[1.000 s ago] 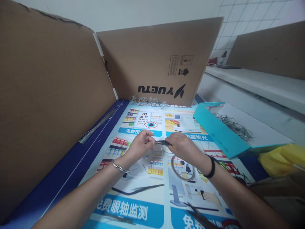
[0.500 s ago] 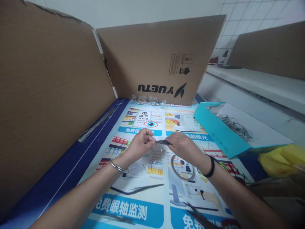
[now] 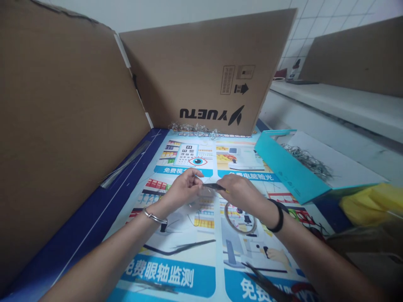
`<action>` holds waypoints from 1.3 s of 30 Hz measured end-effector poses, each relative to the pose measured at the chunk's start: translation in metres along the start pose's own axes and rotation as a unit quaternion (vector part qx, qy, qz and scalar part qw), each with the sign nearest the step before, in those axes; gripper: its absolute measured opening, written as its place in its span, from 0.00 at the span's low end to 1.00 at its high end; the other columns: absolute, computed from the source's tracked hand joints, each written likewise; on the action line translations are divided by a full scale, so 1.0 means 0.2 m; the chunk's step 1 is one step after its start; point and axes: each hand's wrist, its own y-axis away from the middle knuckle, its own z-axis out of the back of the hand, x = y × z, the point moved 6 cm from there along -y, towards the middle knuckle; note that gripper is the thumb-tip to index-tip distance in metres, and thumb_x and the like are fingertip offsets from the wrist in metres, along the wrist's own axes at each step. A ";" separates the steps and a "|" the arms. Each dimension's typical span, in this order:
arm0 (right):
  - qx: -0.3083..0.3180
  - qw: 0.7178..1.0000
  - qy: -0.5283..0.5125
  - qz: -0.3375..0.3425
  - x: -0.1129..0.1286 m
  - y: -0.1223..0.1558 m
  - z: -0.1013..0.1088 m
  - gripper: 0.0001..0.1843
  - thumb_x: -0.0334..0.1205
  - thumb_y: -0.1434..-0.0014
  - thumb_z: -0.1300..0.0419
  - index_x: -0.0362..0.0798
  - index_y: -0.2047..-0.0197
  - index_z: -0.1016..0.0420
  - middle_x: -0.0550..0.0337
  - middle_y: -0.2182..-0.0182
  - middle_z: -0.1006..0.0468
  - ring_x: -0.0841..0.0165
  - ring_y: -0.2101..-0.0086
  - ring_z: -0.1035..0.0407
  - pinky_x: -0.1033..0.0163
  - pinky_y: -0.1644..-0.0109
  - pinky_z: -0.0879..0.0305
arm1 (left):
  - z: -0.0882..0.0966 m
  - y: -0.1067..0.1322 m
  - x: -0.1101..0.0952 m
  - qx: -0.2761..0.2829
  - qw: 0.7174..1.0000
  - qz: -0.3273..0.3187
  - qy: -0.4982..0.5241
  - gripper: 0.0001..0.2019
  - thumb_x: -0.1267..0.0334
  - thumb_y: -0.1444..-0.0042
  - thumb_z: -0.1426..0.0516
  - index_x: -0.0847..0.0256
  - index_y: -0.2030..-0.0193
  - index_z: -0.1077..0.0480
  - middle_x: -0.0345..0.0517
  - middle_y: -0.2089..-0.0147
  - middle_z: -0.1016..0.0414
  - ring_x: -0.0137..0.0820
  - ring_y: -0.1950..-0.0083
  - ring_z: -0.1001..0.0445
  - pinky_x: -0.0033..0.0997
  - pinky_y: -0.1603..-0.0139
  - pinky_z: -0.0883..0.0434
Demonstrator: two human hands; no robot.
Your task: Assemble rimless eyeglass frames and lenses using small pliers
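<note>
My left hand (image 3: 182, 186) and my right hand (image 3: 236, 191) meet above a printed poster mat (image 3: 189, 277). The right hand grips a thin dark tool (image 3: 214, 186) whose tip points left to the left fingertips. Those fingertips are pinched on a small clear piece, too small to name; it seems joined to a thin glasses frame (image 3: 197, 209) hanging below the hands. A silver bangle sits on my left wrist, a black band on my right.
Cardboard walls (image 3: 63, 109) stand at the left and back (image 3: 201, 71). A teal tray (image 3: 292, 172) with several metal parts lies at the right, yellow cloth (image 3: 371, 201) beside it. A thin ring (image 3: 239, 218), dark temple arms (image 3: 179, 249) and scissors (image 3: 267, 285) lie on the mat.
Both hands keep their hold and stay together; the view has shifted slightly, so they sit a little lower left in the picture.
</note>
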 end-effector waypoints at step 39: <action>-0.038 0.957 -0.251 -0.144 -0.09 0.00 -0.02 0.08 0.42 0.46 0.42 0.47 0.73 0.31 0.66 0.79 0.34 0.73 0.77 0.40 0.67 0.73 0.49 | 0.03 0.01 0.08 -0.129 0.986 0.030 0.101 0.15 0.66 0.57 0.38 0.61 0.61 0.35 0.34 0.74 0.31 0.20 0.78 0.35 0.21 0.78 0.43</action>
